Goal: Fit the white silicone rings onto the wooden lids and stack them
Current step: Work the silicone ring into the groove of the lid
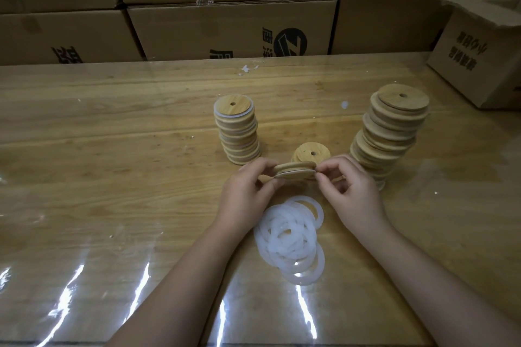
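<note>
Head view: we hold one wooden lid [296, 167] edge-on just above the table [112, 149], probably to seat the white silicone ring [291, 173] in its groove. Our left hand [248, 187] and right hand [349, 190] pinch opposite edges with curled fingers. The loose rings [293, 236] lie near us, between the ringed stack [238, 129] and the bare stack [392, 132].

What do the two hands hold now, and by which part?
One round wooden lid with a white silicone ring around its rim. The left hand pinches its left edge, the right hand its right edge.
</note>
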The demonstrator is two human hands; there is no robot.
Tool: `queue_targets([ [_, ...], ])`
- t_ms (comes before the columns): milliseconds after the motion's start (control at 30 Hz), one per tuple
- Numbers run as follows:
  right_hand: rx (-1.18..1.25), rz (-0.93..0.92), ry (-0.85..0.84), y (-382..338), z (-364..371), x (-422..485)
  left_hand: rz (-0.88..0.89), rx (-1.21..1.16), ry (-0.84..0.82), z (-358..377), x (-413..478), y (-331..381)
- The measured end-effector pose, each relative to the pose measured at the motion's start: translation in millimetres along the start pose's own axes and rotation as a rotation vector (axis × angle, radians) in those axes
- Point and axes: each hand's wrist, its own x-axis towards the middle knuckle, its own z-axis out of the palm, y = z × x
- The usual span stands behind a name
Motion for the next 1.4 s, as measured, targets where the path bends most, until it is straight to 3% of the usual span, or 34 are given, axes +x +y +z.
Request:
queue_targets([
  [667,0.064,0.07,-0.038,-0.8,1.9,3.1,-0.066,-0.198,-0.041,-4.2,2.9,6.0],
  [1000,0.101,0.131,-0.06,-0.5,1.4,3.0,-0.181,-0.446,-0.079,-4.8,4.2,5.2],
  [1167,0.224,0.239,-0.096,-1.6,1.9,2.9,-0.24,-0.548,-0.112,-6.3,6.1,4.9],
  [1400,0.241,0.23,-0.22,-1.4,2.1,1.1,-0.304,-0.687,-0.068,-13.0,9.0,0.8],
])
